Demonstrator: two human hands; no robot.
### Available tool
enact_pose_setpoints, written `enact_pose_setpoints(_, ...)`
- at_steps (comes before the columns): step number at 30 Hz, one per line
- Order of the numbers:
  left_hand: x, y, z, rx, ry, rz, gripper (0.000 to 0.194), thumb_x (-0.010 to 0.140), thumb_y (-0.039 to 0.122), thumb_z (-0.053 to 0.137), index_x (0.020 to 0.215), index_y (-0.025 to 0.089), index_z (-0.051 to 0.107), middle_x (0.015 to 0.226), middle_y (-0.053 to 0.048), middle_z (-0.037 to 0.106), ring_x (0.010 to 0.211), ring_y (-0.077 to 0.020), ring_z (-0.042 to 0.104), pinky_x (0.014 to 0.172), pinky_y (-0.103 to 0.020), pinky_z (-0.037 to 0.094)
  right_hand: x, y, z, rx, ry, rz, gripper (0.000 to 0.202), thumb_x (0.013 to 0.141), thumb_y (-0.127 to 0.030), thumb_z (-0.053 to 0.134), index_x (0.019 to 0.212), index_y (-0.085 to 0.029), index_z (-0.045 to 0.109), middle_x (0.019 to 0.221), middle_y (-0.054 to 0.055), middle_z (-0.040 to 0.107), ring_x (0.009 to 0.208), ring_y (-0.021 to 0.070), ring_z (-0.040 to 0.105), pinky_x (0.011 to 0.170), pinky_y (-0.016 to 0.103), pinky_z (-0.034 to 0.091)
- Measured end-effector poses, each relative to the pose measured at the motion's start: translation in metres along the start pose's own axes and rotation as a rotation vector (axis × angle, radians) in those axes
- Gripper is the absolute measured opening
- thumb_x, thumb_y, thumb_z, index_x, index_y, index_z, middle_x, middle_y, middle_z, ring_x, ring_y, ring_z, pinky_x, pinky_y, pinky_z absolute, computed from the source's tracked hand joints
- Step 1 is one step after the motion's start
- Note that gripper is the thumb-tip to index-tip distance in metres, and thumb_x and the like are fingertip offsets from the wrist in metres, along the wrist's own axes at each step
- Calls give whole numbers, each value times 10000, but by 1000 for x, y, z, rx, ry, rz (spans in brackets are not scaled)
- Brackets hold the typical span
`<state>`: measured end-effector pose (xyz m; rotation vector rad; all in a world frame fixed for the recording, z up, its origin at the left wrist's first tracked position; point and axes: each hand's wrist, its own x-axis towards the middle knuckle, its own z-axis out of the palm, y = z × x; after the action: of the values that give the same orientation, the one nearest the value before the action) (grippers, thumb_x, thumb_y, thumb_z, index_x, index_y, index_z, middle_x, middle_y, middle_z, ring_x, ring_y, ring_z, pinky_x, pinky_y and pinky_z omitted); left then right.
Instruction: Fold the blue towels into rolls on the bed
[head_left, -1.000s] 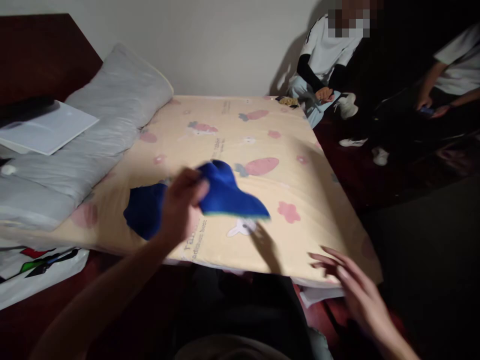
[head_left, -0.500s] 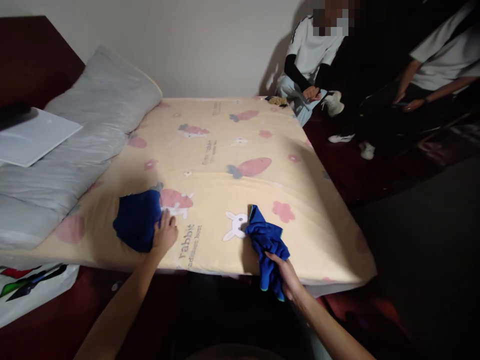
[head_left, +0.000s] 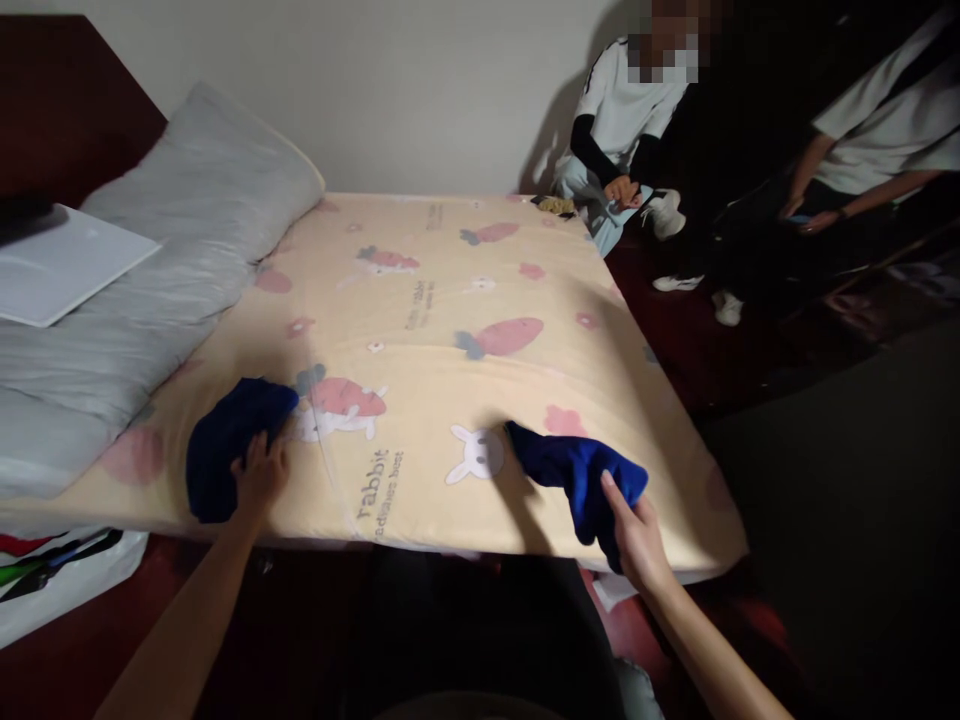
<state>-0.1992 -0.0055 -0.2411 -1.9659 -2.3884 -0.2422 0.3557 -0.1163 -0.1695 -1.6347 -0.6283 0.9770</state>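
On the left of the bed [head_left: 450,390] lies a bunched dark blue cloth [head_left: 225,440]. My left hand [head_left: 261,475] rests at its right edge, fingers apart and touching it. A second blue cloth [head_left: 581,470] hangs crumpled from my right hand [head_left: 637,525], whose thumb and fingers are closed on it above the bed's front right part. The cloth's narrow end points left toward a printed rabbit face.
A grey quilt [head_left: 172,230] with a white board [head_left: 75,265] on it covers the bed's left side. Two seated people [head_left: 626,110] are at the back right. A printed bag [head_left: 97,590] lies at the lower left.
My left hand and the cloth under it have moved left. My right hand has moved right and slightly up, and its cloth now stretches out more sideways.
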Motion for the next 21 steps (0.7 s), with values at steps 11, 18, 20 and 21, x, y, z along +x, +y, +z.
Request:
enact_pose_setpoints(11, -138, 271, 23, -1371, -812, 144, 534, 846, 534, 617, 1315, 293, 532, 1234, -116, 639, 1081, -258, 642, 875, -399, 537, -14, 32, 86, -695, -392, -612, 302, 913, -436, 527, 713, -223, 601, 966, 142, 631, 886, 286, 585, 835, 430, 488)
enact_pose_setpoints(18, -152, 297, 0, -1490, -763, 60, 393, 848, 515, 600, 1196, 333, 607, 1213, -72, 667, 1223, -295, 586, 1071, -463, 448, -30, 30, 67, -529, -692, -440, 96, 879, -271, 519, 946, -209, 548, 854, 43, 632, 764, 206, 591, 719, 327, 476)
enact_pose_setpoints(20, -151, 297, -8, -1472, -720, 53, 423, 832, 551, 628, 1195, 335, 607, 1235, -76, 662, 1252, -301, 570, 1102, -458, 422, -36, 21, 65, -458, -782, -409, 111, 896, -270, 485, 974, -209, 534, 858, 27, 636, 762, 189, 589, 718, 308, 459)
enact_pose_setpoints(21, -152, 297, -11, -1451, -701, 58, 445, 823, 561, 648, 1204, 336, 602, 1252, -78, 657, 1261, -301, 565, 1111, -454, 415, -38, 18, 65, -431, -803, -405, 110, 903, -268, 469, 969, -209, 533, 861, 24, 635, 767, 184, 586, 726, 305, 454)
